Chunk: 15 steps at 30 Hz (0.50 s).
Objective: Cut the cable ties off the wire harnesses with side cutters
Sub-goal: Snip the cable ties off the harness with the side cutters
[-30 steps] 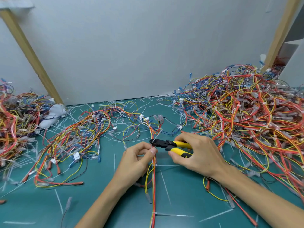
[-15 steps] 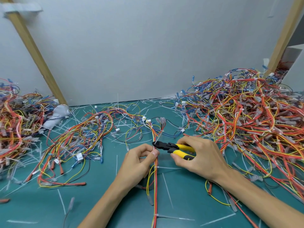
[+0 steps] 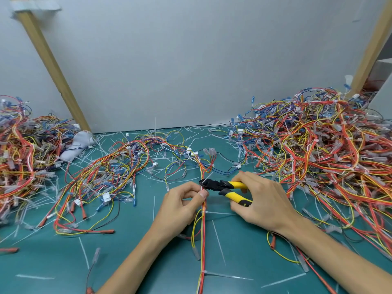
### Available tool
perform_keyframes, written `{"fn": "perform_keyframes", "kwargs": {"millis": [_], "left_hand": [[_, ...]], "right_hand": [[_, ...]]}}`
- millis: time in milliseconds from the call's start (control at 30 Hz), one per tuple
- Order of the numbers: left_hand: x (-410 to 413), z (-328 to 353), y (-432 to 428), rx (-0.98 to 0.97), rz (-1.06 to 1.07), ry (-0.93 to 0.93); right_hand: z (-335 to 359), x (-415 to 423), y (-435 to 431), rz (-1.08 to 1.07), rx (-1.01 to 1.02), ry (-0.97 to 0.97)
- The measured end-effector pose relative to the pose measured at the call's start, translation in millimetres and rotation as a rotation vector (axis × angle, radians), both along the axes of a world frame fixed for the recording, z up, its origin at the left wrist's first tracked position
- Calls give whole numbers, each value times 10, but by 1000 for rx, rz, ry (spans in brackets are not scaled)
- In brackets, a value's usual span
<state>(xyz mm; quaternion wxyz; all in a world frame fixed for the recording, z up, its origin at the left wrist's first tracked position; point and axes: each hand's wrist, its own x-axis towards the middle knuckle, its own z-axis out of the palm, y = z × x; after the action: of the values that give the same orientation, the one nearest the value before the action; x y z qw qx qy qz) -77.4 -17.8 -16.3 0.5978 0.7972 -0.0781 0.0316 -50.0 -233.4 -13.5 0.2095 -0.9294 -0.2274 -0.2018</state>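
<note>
A red, orange and yellow wire harness (image 3: 203,240) runs from the front edge up the middle of the green mat. My left hand (image 3: 180,205) pinches it between thumb and fingers. My right hand (image 3: 262,201) grips the yellow-handled side cutters (image 3: 224,186), whose black jaws sit against the harness just above my left thumb, at a white cable tie (image 3: 206,179). Two more white cable ties, the nearer cable tie (image 3: 220,274) and the middle cable tie (image 3: 214,212), still wrap the harness lower down.
A big heap of harnesses (image 3: 318,149) fills the right side. Another harness pile (image 3: 19,153) lies at the far left, with a looser harness bundle (image 3: 101,177) left of centre. Cut tie scraps (image 3: 83,252) litter the mat. A white wall with wooden struts (image 3: 53,66) closes the back.
The cutters' jaws have moved slightly left onto the harness at the tie, and the handles have spread a little. My left hand keeps its pinch. The view shifted slightly.
</note>
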Motion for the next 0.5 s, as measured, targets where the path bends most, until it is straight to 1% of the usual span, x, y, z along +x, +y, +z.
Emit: {"fn": "perform_keyframes", "kwargs": {"millis": [167, 267, 500], "left_hand": [[10, -34, 6, 70, -13, -43], [17, -45, 4, 99, -11, -64], [12, -45, -8, 83, -21, -45]], "right_hand": [[25, 12, 7, 14, -34, -80], [33, 13, 5, 12, -49, -72], [56, 6, 18, -1, -58, -16]]}}
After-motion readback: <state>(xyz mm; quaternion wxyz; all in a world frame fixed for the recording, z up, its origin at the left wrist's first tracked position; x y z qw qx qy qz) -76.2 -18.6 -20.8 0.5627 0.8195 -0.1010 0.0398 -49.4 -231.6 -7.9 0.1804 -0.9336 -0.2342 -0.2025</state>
